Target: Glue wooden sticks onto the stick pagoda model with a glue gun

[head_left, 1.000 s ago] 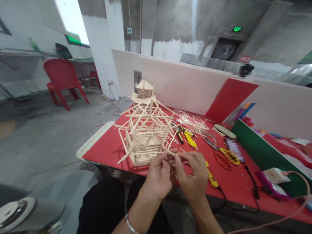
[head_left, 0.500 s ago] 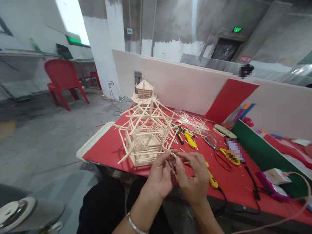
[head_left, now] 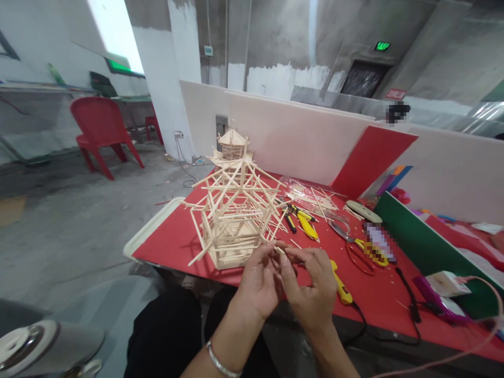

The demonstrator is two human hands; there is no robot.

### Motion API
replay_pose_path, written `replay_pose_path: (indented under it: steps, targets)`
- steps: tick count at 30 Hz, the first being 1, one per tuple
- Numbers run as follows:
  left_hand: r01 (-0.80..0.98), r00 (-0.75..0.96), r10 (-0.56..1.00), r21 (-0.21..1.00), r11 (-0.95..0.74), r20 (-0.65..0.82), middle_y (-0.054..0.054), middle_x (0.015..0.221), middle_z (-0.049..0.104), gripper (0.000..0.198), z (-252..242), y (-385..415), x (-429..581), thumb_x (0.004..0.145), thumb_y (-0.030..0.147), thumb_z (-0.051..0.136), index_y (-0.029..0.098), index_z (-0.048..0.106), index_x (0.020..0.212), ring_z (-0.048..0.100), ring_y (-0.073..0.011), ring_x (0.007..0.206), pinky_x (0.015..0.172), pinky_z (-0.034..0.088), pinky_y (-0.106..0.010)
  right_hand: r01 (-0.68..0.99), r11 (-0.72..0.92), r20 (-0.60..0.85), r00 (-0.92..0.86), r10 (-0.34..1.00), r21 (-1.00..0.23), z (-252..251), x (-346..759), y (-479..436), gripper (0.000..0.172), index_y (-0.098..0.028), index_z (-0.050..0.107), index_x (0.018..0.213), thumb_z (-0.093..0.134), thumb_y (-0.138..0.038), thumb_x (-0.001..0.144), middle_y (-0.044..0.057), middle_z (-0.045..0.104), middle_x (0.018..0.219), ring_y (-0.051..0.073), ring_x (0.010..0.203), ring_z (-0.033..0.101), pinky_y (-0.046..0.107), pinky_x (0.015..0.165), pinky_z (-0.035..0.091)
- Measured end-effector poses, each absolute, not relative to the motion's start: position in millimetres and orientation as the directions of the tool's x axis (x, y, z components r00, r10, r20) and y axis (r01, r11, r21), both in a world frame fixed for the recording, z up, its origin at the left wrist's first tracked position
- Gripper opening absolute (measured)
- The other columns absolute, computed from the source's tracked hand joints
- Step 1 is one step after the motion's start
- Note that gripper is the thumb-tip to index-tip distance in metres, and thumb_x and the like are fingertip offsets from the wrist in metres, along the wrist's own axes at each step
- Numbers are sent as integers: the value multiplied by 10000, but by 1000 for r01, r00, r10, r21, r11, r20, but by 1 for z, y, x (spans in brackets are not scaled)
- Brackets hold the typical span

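Observation:
A pagoda-shaped model of thin wooden sticks (head_left: 232, 207) stands on the red table top (head_left: 173, 241). Both hands meet just in front of its lower right corner. My left hand (head_left: 258, 283) and my right hand (head_left: 309, 286) each pinch a short wooden stick (head_left: 280, 250) held between their fingertips, close to the model's jutting roof sticks. A silver bracelet (head_left: 220, 362) circles my left wrist.
Loose sticks in a clear bag (head_left: 311, 197), yellow-handled pliers (head_left: 303, 220), yellow scissors (head_left: 364, 247) and a yellow-handled corded tool (head_left: 340, 286) lie right of the model. A green board (head_left: 429, 247) leans at right. A red chair (head_left: 100, 131) stands far left.
Both hands stay together at the model's lower right, shifting only slightly as the fingers work the small stick. The model has not moved.

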State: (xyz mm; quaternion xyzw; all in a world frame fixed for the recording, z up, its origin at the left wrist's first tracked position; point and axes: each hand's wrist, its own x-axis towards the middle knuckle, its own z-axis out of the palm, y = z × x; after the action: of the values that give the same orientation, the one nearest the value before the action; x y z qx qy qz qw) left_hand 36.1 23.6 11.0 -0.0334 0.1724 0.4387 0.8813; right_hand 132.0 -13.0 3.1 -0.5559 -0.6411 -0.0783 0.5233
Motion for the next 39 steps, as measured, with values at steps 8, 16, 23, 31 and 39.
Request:
replay_pose_path:
  steps: [8, 16, 23, 31, 39]
  targets:
    - [-770, 593, 751, 71, 635, -290, -28, 731, 679, 160, -3, 23, 35, 745, 188, 610, 115, 672, 872, 622, -119, 640, 632, 477, -235, 760, 394, 766, 204, 609, -516, 3, 135, -19, 175, -195, 628, 983, 576, -174, 817, 42, 609, 843, 169, 777, 548, 341, 707, 460]
    - [-755, 593, 760, 142, 640, -266, -109, 998, 694, 217, -12, 7, 30, 804, 241, 564, 125, 659, 961, 653, -188, 845, 817, 474, -332, 702, 340, 705, 320, 633, -625, -11, 149, -33, 171, -187, 629, 984, 516, -207, 858, 53, 598, 867, 180, 815, 566, 336, 717, 465]
    - [-746, 543, 727, 155, 647, -421, -125, 926, 703, 275, -36, -19, 23, 793, 302, 600, 98, 650, 970, 663, -209, 814, 789, 490, -337, 685, 335, 675, 310, 670, -647, -19, 139, -47, 167, -190, 624, 962, 487, -234, 878, 50, 610, 857, 180, 832, 568, 335, 740, 462]
    - [-632, 429, 650, 307, 712, -627, 4, 547, 586, 209, -68, -65, 41, 715, 287, 706, 152, 558, 657, 551, -114, 471, 518, 415, -228, 633, 310, 604, 317, 731, -709, -38, 130, -71, 169, -196, 619, 987, 504, -257, 880, 34, 631, 859, 151, 774, 578, 275, 689, 472]
    - [-548, -172, 922, 812, 203, -347, -15, 837, 610, 231, -56, -61, 1, 733, 381, 659, 178, 576, 804, 579, -117, 697, 556, 420, -214, 565, 259, 474, 274, 837, -783, -50, 105, -75, 239, -183, 625, 1032, 458, -282, 893, 66, 660, 962, 169, 882, 612, 283, 759, 497]
